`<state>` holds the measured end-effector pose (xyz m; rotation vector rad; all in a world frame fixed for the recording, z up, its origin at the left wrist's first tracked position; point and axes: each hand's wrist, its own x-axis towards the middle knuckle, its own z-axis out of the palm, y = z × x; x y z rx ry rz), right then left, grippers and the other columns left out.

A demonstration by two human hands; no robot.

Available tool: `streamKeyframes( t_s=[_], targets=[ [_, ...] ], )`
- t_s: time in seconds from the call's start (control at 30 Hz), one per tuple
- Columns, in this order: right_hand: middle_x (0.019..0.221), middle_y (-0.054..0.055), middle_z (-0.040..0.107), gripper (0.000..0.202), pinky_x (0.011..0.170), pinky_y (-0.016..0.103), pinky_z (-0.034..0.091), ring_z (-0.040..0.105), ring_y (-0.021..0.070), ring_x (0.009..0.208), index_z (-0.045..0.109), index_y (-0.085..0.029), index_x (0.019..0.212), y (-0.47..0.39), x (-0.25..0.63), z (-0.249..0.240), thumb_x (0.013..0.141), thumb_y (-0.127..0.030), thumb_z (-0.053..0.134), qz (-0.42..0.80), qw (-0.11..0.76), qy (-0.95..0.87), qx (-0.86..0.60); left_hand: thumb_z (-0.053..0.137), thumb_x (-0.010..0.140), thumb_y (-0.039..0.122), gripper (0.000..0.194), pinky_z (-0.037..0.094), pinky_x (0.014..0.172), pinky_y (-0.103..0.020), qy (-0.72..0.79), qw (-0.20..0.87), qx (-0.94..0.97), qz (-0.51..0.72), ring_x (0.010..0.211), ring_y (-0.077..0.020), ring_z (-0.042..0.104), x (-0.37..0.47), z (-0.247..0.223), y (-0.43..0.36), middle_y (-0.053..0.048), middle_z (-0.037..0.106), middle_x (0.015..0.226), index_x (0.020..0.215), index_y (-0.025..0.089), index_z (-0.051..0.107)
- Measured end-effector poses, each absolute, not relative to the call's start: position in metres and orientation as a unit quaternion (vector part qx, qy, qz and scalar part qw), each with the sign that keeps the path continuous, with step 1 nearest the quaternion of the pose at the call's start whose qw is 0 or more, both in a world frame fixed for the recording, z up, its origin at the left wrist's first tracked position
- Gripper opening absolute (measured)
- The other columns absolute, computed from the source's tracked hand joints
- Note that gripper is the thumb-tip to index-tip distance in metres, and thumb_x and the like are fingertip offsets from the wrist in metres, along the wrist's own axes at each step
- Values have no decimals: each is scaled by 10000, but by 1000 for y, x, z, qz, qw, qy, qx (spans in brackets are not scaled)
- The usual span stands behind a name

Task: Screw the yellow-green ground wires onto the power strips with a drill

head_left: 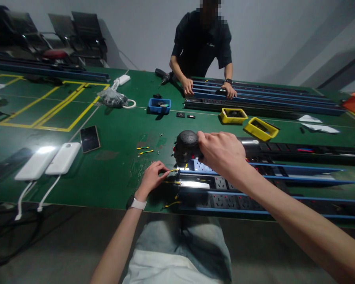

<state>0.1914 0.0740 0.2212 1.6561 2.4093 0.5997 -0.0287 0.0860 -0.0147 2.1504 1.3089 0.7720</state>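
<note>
No text is legible; the dark shirt has blurred lettering.

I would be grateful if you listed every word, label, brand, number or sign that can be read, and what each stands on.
No word, brand or number is readable.
Dark shirt: pale chest lettering, too small and blurred.
Flat black piece: a pale angular mark, too small to make out.

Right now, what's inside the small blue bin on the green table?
Inside the blue bin, a teal piece lies among dark items, too small to identify. They cover the bin's floor, so I can't tell what's beneath them.
</note>
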Motion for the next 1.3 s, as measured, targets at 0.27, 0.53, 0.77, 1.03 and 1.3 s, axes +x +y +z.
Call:
streamKeyframes(
  t_s=[0.27,0.53,0.77,1.03,1.3],
  targets=[
    [768,89,694,139,571,306,137,668,222,694,553,-170,942,75,193,221,834,-238,497,205,72,808,547,621,911,384,189,446,839,-310,478,257,791,283,882,-173,593,-30,-16,86,-32,641,902,873,221,708],
    [772,84,696,146,560,307,142,670,215,694,556,-172,949,77,194,218,835,-236,490,206,71,804,554,611,917,409,221,443,826,-308,474,261,792,283,885,-172,586,-30,-16,86,-34,639,908,883,216,711],
    [774,88,694,139,563,309,135,672,207,700,554,-169,943,77,192,219,827,-224,501,209,70,802,555,620,911,409,216,435,842,-313,477,262,791,279,885,-171,585,-30,-16,86,-31,639,908,881,213,708],
    [778,88,699,138,561,308,141,668,214,683,552,-172,942,75,195,217,839,-227,479,207,68,800,559,620,913,398,205,437,824,-305,478,263,791,279,880,-168,585,-30,-15,85,-26,634,909,885,214,706],
    [800,85,702,145,558,307,127,681,225,711,549,-168,950,76,194,218,832,-237,500,199,72,801,560,608,920,409,224,437,831,-306,472,261,792,285,884,-168,585,-30,-17,86,-29,631,904,884,212,708]
  ],
)
